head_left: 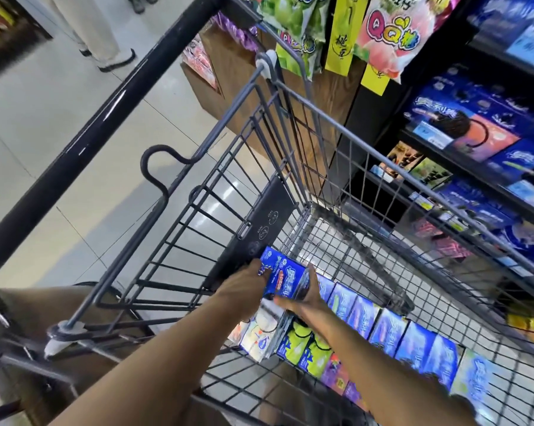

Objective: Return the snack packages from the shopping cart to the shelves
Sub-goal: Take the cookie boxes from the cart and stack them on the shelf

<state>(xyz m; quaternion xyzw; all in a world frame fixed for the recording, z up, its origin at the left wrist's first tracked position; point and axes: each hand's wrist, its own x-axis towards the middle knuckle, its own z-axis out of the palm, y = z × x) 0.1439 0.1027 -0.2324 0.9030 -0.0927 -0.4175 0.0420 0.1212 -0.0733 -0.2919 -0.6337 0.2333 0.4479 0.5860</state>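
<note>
Head view: both hands reach into the shopping cart (259,238) and hold one blue snack box (285,279) between them, lifted just above the other packages. The left hand (242,284) grips its left end and the right hand (304,298) curls round its right side. A row of blue boxes (391,330) stands on the cart floor along the right wall. To the right are the shelves (487,176), stocked with similar blue packages; candy bags (391,35) hang above.
</note>
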